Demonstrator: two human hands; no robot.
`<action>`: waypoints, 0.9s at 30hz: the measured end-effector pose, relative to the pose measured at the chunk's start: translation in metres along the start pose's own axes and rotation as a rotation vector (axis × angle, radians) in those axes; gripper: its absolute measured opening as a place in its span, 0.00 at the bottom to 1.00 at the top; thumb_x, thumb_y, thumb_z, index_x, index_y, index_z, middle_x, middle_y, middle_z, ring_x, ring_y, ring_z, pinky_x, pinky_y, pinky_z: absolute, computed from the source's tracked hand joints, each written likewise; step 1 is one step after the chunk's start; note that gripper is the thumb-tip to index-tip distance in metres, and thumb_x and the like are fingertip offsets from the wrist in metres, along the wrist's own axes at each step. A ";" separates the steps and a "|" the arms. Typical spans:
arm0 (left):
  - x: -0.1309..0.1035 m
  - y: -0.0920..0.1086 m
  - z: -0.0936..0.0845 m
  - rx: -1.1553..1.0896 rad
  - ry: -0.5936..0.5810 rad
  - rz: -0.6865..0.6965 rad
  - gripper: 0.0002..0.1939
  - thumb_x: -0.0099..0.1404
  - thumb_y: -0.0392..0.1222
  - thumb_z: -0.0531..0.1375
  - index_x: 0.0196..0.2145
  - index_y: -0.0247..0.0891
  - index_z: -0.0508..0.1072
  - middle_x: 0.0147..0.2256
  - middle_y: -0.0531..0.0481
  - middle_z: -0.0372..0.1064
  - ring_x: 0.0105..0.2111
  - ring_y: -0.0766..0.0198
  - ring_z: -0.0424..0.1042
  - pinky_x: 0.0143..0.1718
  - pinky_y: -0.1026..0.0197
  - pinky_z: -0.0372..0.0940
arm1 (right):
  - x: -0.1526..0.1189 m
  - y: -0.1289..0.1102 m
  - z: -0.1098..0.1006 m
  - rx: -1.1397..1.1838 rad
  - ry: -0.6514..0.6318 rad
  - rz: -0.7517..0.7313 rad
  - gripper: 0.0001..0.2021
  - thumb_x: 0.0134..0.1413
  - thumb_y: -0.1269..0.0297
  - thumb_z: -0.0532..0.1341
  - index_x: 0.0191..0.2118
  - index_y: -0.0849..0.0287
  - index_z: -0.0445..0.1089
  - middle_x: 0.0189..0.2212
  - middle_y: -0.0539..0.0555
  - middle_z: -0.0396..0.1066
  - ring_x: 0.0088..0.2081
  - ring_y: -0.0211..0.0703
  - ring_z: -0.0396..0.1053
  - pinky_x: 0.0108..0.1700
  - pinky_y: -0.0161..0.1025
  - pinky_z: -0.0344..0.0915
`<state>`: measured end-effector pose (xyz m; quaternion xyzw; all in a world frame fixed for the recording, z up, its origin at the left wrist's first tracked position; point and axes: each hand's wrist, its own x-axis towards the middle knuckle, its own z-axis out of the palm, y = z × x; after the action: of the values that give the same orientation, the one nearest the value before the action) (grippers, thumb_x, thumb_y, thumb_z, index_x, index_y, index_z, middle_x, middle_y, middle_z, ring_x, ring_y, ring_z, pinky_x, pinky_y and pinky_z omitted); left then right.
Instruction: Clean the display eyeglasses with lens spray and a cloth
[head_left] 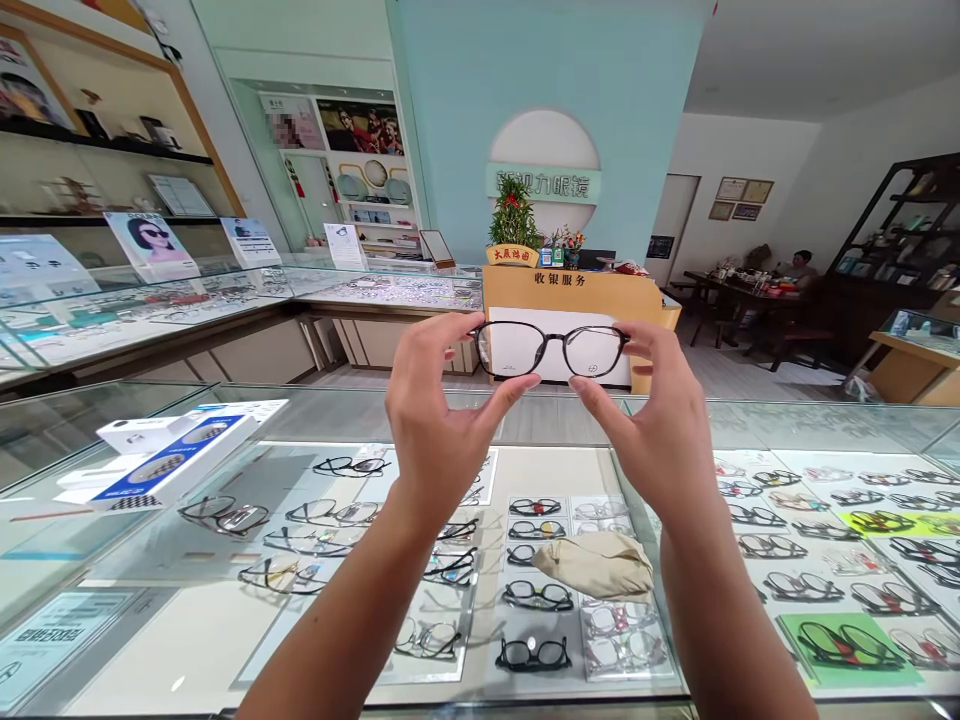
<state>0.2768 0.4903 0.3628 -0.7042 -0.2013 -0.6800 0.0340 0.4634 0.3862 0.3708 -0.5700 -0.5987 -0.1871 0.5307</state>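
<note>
A pair of black-rimmed eyeglasses (553, 338) is held up level in front of me, above the glass display counter. My left hand (442, 400) pinches the frame at its left end, thumb below and fingers above. My right hand (656, 415) grips the opposite end in the same way. Both clear lenses face along my view, with small printed marks on them. Behind the glasses, the white front of the cashier desk shows through. Below, between my forearms, a crumpled beige cloth (596, 565) lies on the counter beside rows of glasses.
Many frames, such as black glasses (534, 653), fill the glass counter (570, 460). White and blue boxes (176, 460) rest on the left. Beyond stand another showcase (390, 288) and a wooden cashier desk (581, 282). A person (801, 265) sits at a far table.
</note>
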 end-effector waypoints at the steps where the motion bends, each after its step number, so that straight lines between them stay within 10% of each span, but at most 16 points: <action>1: 0.000 0.001 0.000 0.013 0.009 0.007 0.34 0.58 0.56 0.76 0.57 0.45 0.72 0.53 0.42 0.73 0.56 0.47 0.73 0.52 0.45 0.73 | 0.000 0.001 0.000 0.000 -0.010 0.006 0.26 0.67 0.45 0.64 0.64 0.49 0.63 0.56 0.62 0.73 0.55 0.60 0.73 0.52 0.57 0.72; 27: -0.003 0.002 0.008 -0.142 -0.038 -0.178 0.32 0.62 0.52 0.74 0.59 0.46 0.71 0.52 0.43 0.73 0.52 0.52 0.76 0.52 0.50 0.73 | -0.001 -0.008 -0.006 0.001 0.057 0.020 0.26 0.64 0.46 0.65 0.63 0.48 0.63 0.53 0.60 0.73 0.53 0.58 0.72 0.53 0.56 0.71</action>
<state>0.2855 0.4904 0.3593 -0.6970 -0.2147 -0.6794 -0.0804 0.4582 0.3787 0.3750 -0.5700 -0.5778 -0.1977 0.5497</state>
